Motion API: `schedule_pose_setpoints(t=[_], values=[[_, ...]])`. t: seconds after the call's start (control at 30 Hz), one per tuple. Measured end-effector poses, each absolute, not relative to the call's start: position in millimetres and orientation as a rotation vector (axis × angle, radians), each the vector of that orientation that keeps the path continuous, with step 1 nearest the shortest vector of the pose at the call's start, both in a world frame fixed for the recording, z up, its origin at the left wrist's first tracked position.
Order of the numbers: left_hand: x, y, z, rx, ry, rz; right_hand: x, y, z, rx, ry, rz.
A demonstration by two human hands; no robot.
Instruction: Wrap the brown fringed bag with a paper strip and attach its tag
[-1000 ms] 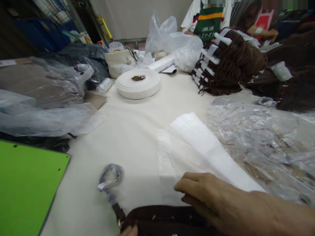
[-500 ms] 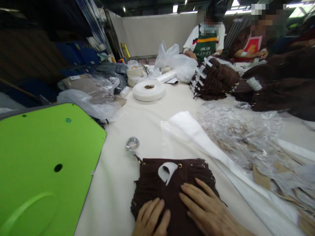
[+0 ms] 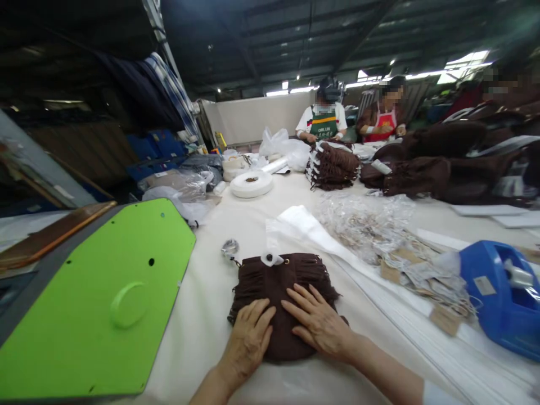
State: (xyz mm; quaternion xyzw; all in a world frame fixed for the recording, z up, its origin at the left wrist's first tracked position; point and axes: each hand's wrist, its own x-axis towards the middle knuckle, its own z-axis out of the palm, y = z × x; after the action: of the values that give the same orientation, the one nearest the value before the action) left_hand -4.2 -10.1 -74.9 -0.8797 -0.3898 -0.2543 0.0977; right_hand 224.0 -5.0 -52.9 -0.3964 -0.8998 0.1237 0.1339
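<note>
A dark brown fringed bag (image 3: 282, 281) lies flat on the pale covered table in front of me. Both my hands rest on it, palms down. My left hand (image 3: 252, 332) covers its lower left side, fingers stretched out and pointing up the bag. On the lower right side lies my right hand (image 3: 316, 320), its fingers spread. A white wrapping piece (image 3: 271, 259) sits at the bag's top edge, close to a small metal eyelet. Beyond the upper left corner, a plastic-wrapped ring (image 3: 230, 247) is attached by a short strap.
On the left stands a bright green panel (image 3: 101, 304). A white tape roll (image 3: 252, 184) lies further back. To the right are white sheeting (image 3: 363, 281), clear plastic bags with tags (image 3: 367, 225) and a blue tape dispenser (image 3: 498, 298). Brown fringed bags (image 3: 337, 166) are stacked near two co-workers.
The view has tilted up and widened, bringing in the blue dispenser and my forearms. My hands stay flat on the bag. The white piece at its top now stands less tall.
</note>
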Motion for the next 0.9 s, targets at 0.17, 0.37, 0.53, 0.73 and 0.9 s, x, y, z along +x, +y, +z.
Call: schedule_pose_setpoints(t=[0.17,0.37,0.53,0.73,0.9], values=[[6,-4,-52,-2.636,-1.132,-0.63,226,-4,-64,-1.166,-2.61,0.413],[24,-12,-70,-2.542,-1.025,-0.413,228,-2,-66,-1.156,-2.564,0.506],[25,-16,-81,-2.531,-1.036,-0.375,227,-2,-69,-1.153,-2.521,0.564],[37,-3,-67,-2.633,-1.077,-0.577,233,3,-50,-1.168,-2.399,0.799],[58,13,-109,-2.279,-1.174,-0.99,214,36,-29,-1.362,-2.058,0.512]])
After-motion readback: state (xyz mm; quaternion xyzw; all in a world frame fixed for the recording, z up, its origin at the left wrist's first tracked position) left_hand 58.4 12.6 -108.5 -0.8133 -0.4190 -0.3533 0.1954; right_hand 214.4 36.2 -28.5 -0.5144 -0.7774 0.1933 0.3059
